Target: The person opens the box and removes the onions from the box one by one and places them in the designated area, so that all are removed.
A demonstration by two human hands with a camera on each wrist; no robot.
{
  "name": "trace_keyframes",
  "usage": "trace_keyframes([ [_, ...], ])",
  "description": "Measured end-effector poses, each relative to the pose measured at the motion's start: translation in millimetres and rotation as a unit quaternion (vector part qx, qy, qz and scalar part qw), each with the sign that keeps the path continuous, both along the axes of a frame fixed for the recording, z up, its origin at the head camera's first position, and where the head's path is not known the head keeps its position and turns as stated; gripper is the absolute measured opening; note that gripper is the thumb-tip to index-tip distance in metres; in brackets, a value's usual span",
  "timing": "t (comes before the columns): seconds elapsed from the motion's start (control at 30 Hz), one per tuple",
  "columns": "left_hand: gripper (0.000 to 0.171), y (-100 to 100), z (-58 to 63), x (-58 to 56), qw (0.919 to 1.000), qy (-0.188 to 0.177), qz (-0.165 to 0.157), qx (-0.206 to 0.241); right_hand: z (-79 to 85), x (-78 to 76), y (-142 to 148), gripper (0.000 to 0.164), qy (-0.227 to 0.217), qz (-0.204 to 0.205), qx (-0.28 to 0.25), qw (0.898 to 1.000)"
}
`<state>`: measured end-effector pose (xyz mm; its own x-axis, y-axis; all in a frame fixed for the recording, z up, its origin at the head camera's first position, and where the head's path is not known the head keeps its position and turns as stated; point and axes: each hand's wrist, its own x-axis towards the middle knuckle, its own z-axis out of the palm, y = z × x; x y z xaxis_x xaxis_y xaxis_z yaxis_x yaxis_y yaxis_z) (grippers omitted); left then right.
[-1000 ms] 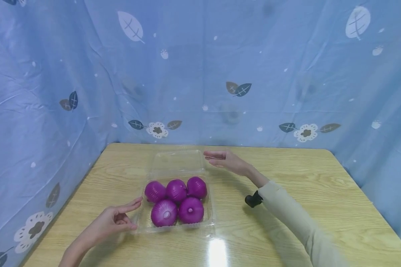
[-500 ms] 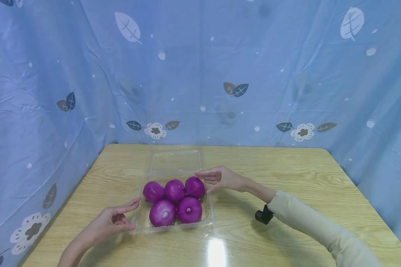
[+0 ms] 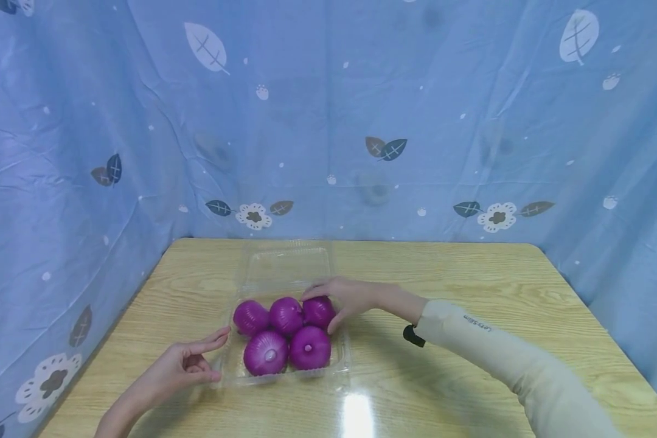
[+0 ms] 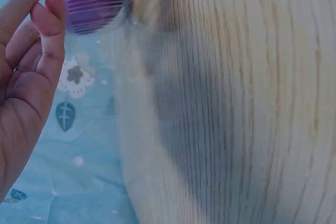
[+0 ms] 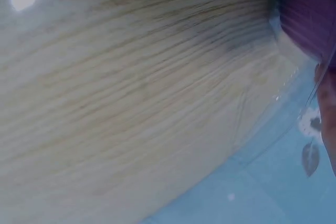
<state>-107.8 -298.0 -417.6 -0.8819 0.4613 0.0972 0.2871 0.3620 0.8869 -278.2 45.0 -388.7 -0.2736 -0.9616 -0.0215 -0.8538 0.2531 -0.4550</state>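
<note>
Several glossy purple onions, two in the front row (image 3: 266, 353) (image 3: 309, 348), sit in a clear plastic clamshell box (image 3: 285, 379). Its transparent lid (image 3: 287, 263) lies folded back behind it. My right hand (image 3: 350, 299) curls over the back right onion (image 3: 317, 312), thumb at its near right side and fingers across its top. Part of that onion is hidden under the hand. At the box's left rim my left hand (image 3: 183, 364) holds on with forefinger and thumb; its other fingers are curled. In the left wrist view, the fingertips meet the box's ribbed wall (image 4: 94, 3).
The box stands on a wood-grain table (image 3: 443, 274), towards its left. A blue curtain (image 3: 317, 121) with leaf and flower prints hangs behind and at both sides. A black wrist mount (image 3: 413, 336) hangs below my right sleeve (image 3: 487, 347).
My right hand has moved from beside the lid, towards me, onto the back right onion, and its fingers have closed around it. My left hand stays at the box's left rim.
</note>
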Motion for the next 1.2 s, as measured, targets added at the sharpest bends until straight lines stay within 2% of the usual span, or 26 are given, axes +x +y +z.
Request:
trace_keyframes([
  [0.07, 0.064, 0, 1.2, 1.2, 1.0, -0.001, 0.002, -0.004, 2.3, 4.4, -5, 0.083, 0.055, 0.009, 0.019, 0.998],
  [0.17, 0.064, 1, 2.5, 2.0, 0.9999, -0.006, 0.005, -0.007, 4.1, 8.2, -7, 0.079, 0.099, 0.018, 0.025, 0.995],
  [0.3, 0.065, 3, 3.4, 1.8, 0.9999, 0.0, 0.006, -0.015, 5.7, 8.5, 1, 0.068, 0.129, 0.013, -0.001, 0.992],
  [0.4, 0.066, 4, 4.3, 1.6, 0.9997, 0.01, 0.004, -0.022, 5.7, 8.8, 10, 0.064, 0.123, 0.0, -0.034, 0.992],
  [0.5, 0.066, 4, 6.0, 1.7, 0.9997, 0.008, 0.003, -0.022, 4.1, 11.4, 18, 0.06, 0.089, -0.02, -0.07, 0.993],
  [0.57, 0.066, 3, 7.2, 1.5, 0.9997, 0.008, 0.004, -0.024, 2.6, 14.2, 22, 0.058, 0.052, -0.038, -0.091, 0.994],
  [0.7, 0.067, 2, 7.9, 1.3, 0.9995, 0.01, 0.007, -0.03, 1.2, 22.2, 27, 0.053, -0.001, -0.061, -0.12, 0.991],
  [0.9, 0.063, 1, 4.7, 1.6, 0.9995, 0.015, 0.005, -0.027, 2.1, 39.7, 36, 0.046, -0.013, -0.057, -0.172, 0.983],
  [0.93, 0.063, 1, 4.0, 1.6, 0.9995, 0.017, 0.005, -0.027, 2.0, 43.4, 38, 0.046, -0.03, -0.059, -0.186, 0.98],
  [1.03, 0.062, 1, 3.0, 2.0, 0.9996, 0.015, 0.003, -0.024, 0.9, 56.3, 43, 0.047, -0.118, -0.066, -0.234, 0.963],
  [1.13, 0.062, 0, 3.3, 2.7, 0.9998, 0.008, -0.001, -0.02, -2.8, 69.8, 51, 0.049, -0.223, -0.064, -0.275, 0.933],
  [1.2, 0.062, 0, 4.1, 3.3, 0.9997, 0.007, -0.001, -0.022, -5.6, 79.2, 58, 0.049, -0.274, -0.059, -0.291, 0.915],
])
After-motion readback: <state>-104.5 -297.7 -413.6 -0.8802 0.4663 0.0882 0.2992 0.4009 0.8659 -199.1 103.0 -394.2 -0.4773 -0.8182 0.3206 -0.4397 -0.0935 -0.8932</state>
